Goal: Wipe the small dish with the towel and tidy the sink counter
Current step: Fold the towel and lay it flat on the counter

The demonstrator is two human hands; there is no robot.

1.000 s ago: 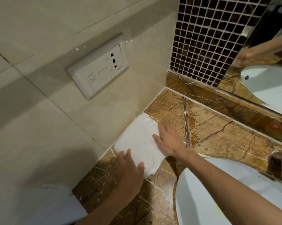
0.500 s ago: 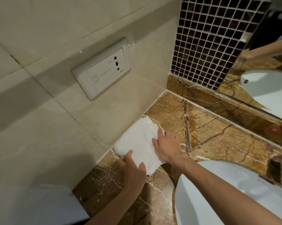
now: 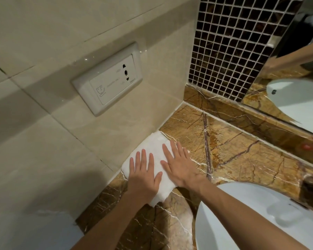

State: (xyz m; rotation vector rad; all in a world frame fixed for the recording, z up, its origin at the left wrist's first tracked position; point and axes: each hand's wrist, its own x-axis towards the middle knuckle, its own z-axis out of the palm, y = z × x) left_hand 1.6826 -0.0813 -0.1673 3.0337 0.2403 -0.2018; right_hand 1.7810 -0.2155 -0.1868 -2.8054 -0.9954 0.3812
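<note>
White folded towel [image 3: 156, 165] lies at worktop [image 3: 242, 150] left edge against the wall. Left hand [image 3: 143, 175] and right hand [image 3: 177, 166] press flat, fingers spread, gripping nothing. Soft, light, probably damp; pinch a corner.

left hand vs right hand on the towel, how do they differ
The left hand lies on the towel's near end by the wall; the right hand lies farther along, at its edge toward the sink. The left fingers point straight ahead; the right fingers angle up and leftward. Both are flat, palms down, fingers spread, pressing the folded towel onto the counter.
</note>
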